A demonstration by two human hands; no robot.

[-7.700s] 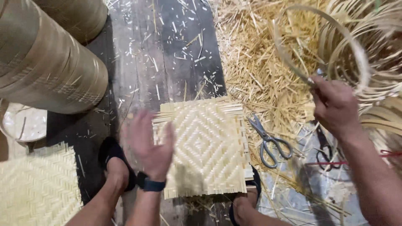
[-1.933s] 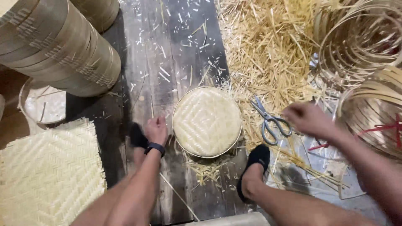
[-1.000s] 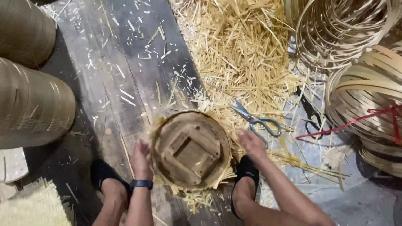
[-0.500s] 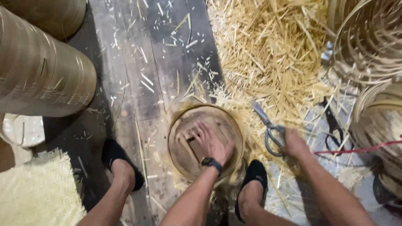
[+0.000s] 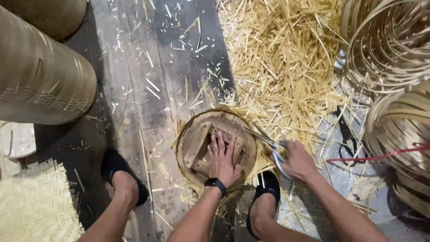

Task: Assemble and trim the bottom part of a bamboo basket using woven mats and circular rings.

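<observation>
A round wooden form (image 5: 197, 134) with crossed wooden bars lies on the dark floor planks, woven bamboo ends sticking out from under its rim. My left hand (image 5: 222, 159), with a black wristband, presses flat on the bars at its middle. My right hand (image 5: 298, 160) grips a pair of metal scissors (image 5: 268, 142), whose blades point at the form's right edge, among the protruding strips.
A heap of cut bamboo strips (image 5: 286, 67) lies behind the form. Coils of bamboo hoops (image 5: 389, 45) stack at the right. Tall rolls of woven matting (image 5: 40, 76) stand at the left, a woven mat (image 5: 31, 206) at lower left. Black pliers (image 5: 345, 139) lie at the right.
The woven piece was covered by the round wooden form. My left hand moved onto its middle, and my right hand picked up the scissors and brought them to the form's right edge.
</observation>
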